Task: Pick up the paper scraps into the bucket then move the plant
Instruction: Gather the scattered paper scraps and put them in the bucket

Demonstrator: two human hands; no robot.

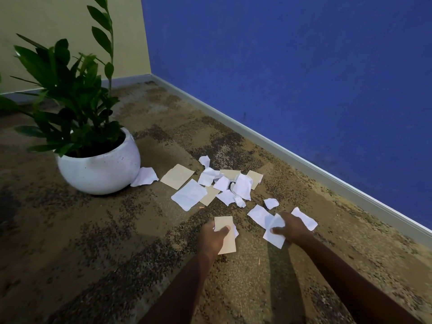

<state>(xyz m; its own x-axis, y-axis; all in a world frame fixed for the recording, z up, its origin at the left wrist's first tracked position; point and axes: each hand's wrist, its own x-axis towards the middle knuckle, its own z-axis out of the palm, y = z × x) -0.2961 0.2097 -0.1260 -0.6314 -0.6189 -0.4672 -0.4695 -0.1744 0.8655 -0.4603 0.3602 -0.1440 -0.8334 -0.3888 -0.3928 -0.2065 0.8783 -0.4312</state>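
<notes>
- My left hand [214, 237] pinches a tan scrap [225, 242], thumb on top and fingers beneath. A bit of white paper seems caught behind it.
- My right hand [293, 226] is a little way off to the side, thumb and fingers closed on a white scrap [274, 238] just above the carpet [117, 230].
- The rest of the scraps [190, 195] lie loose on the carpet ahead of me, some overlapping, between the plant and the blue wall [304, 66]. One crumpled piece [145, 176] touches the base of the pot [100, 171].
- I can't see the bucket from here.
- The paper should weigh almost nothing and bend easily. Flat pieces will likely cling to the carpet, so I'd lift each by a corner or a curled edge. Crumpled ones I can simply pinch, several at a time.
- A loose grip would probably let pieces flutter away on the way to the bucket.
- The plant [70, 90] stands upright to my left. The round white pot looks heavy, smooth and breakable, so I'd take it with both hands low around its belly, never by the stems.
</notes>
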